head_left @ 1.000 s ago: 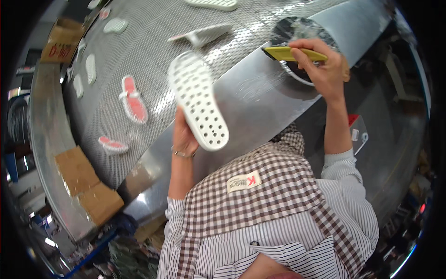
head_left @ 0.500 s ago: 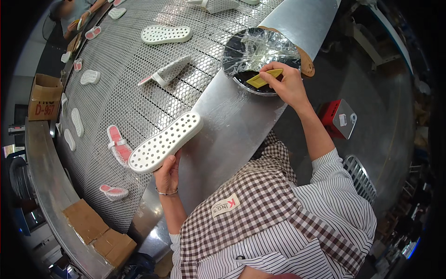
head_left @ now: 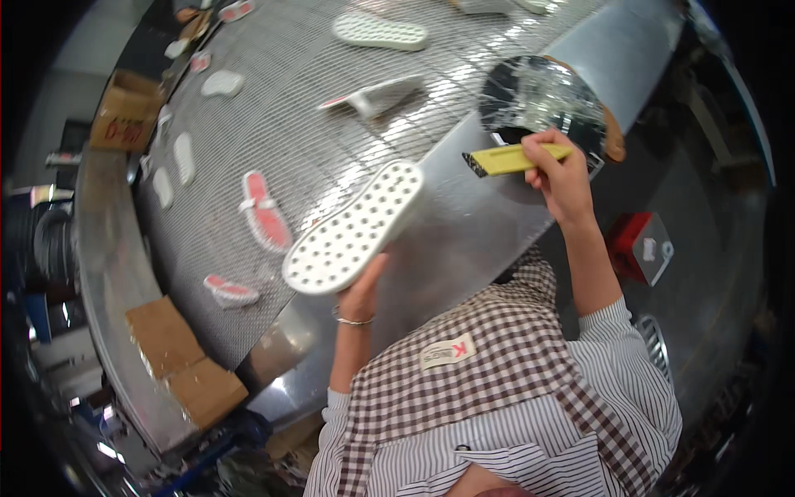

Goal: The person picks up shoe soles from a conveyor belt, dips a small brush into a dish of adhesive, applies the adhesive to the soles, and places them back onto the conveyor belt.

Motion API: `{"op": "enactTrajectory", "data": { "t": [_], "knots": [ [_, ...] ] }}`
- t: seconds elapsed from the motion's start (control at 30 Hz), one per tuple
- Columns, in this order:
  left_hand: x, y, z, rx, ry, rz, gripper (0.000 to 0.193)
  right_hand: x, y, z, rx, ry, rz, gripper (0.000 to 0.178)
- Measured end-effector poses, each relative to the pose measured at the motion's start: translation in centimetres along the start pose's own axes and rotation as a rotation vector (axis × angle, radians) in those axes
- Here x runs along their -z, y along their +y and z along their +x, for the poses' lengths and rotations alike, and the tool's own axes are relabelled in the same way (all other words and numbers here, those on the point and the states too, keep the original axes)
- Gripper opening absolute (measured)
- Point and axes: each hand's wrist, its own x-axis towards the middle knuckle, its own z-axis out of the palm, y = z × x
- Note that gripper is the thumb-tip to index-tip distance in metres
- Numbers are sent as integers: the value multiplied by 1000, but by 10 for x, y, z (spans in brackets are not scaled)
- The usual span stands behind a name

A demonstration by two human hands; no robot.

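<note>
My left hand (head_left: 363, 290) grips a white shoe sole (head_left: 356, 228) from below. The sole's face with rows of small round holes is turned up, tilted over the metal table edge. In my right hand (head_left: 565, 182) is a yellow-handled brush (head_left: 505, 159), its dark, wet-looking bristles pointing left toward the sole but apart from it. Just behind that hand stands a round dark pot (head_left: 505, 87) partly covered with crinkled clear plastic. A sandal upper with a pink insole (head_left: 267, 214) lies on the mesh belt to the left of the sole.
Across the mesh belt (head_left: 273, 108) lie another white sole (head_left: 379, 31), a tilted sandal upper (head_left: 377, 98) and several more shoe parts. Flattened cardboard (head_left: 178, 348) rests at the left rim, a cardboard box (head_left: 127, 112) beyond it. A red-and-silver box (head_left: 639, 248) is at the right.
My right hand has drawn the brush out of the pot, and its dark bristles now show, pointing left. The sole stays in my left hand. The whole view has shifted.
</note>
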Motion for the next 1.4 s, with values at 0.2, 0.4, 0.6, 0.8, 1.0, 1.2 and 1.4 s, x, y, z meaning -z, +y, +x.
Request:
{"op": "enactTrajectory", "data": {
  "t": [0.2,0.4,0.6,0.8,1.0,1.2,1.4],
  "knots": [
    [-6,-8,-18,-177,-15,590,41,-70,18,-30,109,-156,46,10],
    [-14,-4,-21,-345,-37,783,34,-83,26,-25,124,-135,37,12],
    [-7,-12,-19,-394,-83,847,42,-83,32,-24,119,-140,22,12],
    [-15,-13,-11,-507,-111,1034,46,-90,39,-31,84,-178,8,11],
    [-53,-4,16,313,89,-948,73,-116,45,-48,23,-276,67,12],
    [-52,-3,38,195,-669,-990,88,-129,36,-72,-104,-456,129,10],
    [-47,-9,46,181,-728,-952,78,-134,20,-76,-139,-623,53,7]
  ]
}}
